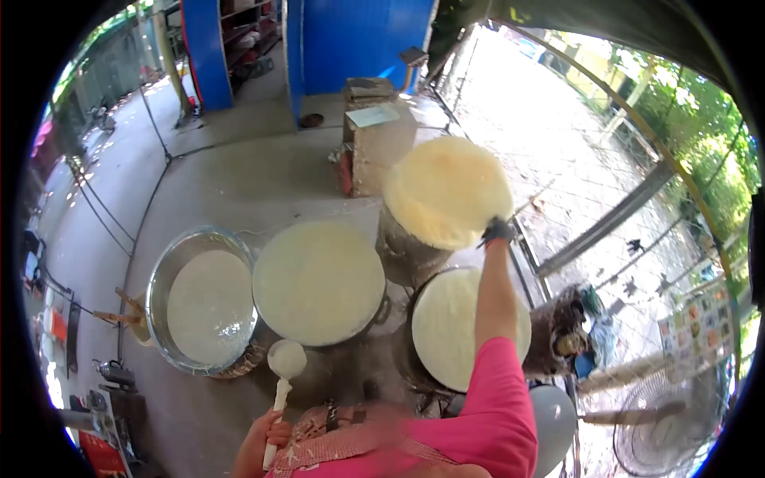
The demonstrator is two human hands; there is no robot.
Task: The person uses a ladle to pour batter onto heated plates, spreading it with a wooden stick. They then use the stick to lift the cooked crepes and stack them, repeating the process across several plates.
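My right hand (498, 231), in a dark glove, grips the near edge of a round yellowish lid (446, 190) and holds it tilted up over a metal pot (406, 255). My left hand (269, 434) holds the white handle of a ladle (285, 360), its round bowl coated in white batter, just in front of the middle steamer. A taut white cloth steamer (319, 280) stands in the middle. Below my right arm sits a second white steamer (442, 327). A large metal basin of white batter (209, 307) stands to the left.
A cardboard box (376, 147) stands on the concrete floor behind the pots. Blue shelving (231, 40) is at the back. A firewood stove opening (562, 338) and a floor fan (661, 422) are at the right. Cables cross the floor at left.
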